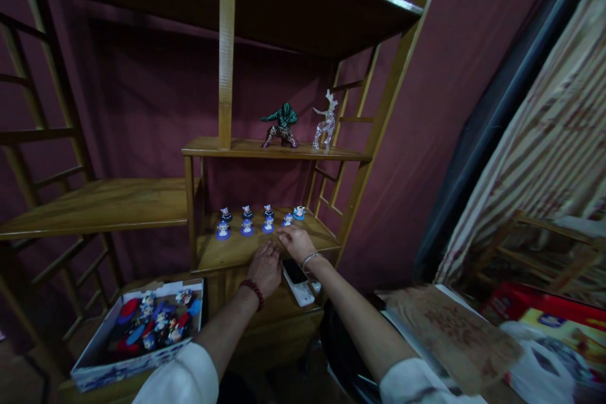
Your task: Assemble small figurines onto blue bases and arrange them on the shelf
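So, box (127, 363) is sitting low on the left, holding a jumble of loose toys (163, 322): that's the part remaining unplaced, I'm judging. Phone-like slab (294, 271) is lying over a white case (302, 295), just below the hands. Left hand (266, 265) is reaching palm-down at the shelf (231, 255) edge, fingers bending; can't tell if it's gripping anything. Right hand (297, 243) is bunching its fingers just in front of the rightmost purple figure (288, 219); grip and contact aren't showing. Four purple-based figures are standing in front, three dark ones (246, 212) and a blue-based one (299, 213) behind: eight up. Above, green statue (284, 121) and clear deer (326, 123) are standing apart.
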The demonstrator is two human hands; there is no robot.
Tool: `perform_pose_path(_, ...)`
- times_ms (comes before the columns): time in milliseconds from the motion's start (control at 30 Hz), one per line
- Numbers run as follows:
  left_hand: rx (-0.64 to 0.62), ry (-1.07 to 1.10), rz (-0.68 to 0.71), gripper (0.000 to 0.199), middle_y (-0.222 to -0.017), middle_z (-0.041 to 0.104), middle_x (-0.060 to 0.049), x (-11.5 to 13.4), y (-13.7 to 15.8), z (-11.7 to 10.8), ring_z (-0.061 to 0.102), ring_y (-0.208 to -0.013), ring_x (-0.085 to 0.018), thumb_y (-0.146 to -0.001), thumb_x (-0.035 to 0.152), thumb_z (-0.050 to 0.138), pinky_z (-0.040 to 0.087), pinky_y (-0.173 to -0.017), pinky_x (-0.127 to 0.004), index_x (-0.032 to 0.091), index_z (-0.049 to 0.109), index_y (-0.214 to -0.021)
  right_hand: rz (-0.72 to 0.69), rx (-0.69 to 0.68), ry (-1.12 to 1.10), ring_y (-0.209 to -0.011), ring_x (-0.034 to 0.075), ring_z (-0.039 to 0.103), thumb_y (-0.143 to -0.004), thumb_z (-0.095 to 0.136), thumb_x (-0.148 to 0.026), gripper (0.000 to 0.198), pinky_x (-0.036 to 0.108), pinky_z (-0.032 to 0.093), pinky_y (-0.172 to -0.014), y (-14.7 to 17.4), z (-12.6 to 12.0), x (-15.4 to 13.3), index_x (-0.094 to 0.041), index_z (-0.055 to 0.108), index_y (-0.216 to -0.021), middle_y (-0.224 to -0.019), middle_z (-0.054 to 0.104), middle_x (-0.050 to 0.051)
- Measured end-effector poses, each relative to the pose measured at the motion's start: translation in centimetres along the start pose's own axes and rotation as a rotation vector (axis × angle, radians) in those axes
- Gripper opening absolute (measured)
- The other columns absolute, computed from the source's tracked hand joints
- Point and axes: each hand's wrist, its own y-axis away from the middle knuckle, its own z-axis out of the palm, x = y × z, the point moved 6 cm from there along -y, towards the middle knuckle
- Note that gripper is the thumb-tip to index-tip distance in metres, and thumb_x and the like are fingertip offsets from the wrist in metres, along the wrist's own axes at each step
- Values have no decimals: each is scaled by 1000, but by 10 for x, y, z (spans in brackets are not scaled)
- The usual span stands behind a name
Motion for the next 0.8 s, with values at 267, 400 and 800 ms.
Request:
perform_pose_path(267, 199, -12, -104, 31, -111, 56, -13, -23, 21, -31, 47, -107, -19, -79, 12, 33, 36, -96, -33, 9, 60, -96, -57, 44, -161, -69, 12, 60, -75, 49, -14, 24, 21, 47, -70, -1, 19, -30, -15, 65, -94, -87, 65, 6)
perform_pose_path(400, 320, -18, -248, 29, -104, 57, -13, -48, 33, -52, 49, -100, -21, -77, 11, 36, 40, -90, -34, 10, 58, -95, -36, 58, -254, -71, 12, 61, -74, 50, -13, 27, 21, 48, -71, -5, 34, -38, -15, 63, -97, -90, 66, 6)
perform_pose_path(800, 373, 25, -642, 47, -110, 53, -24, -117, 38, -72, 52, -104, -24, -74, 9, 40, 40, -88, -31, -5, 38, -119, 163, 91, -307, -74, 11, 61, -72, 54, -15, 39, 22, 46, -76, -28, 62, -50, -18, 53, -111, -94, 65, 4)
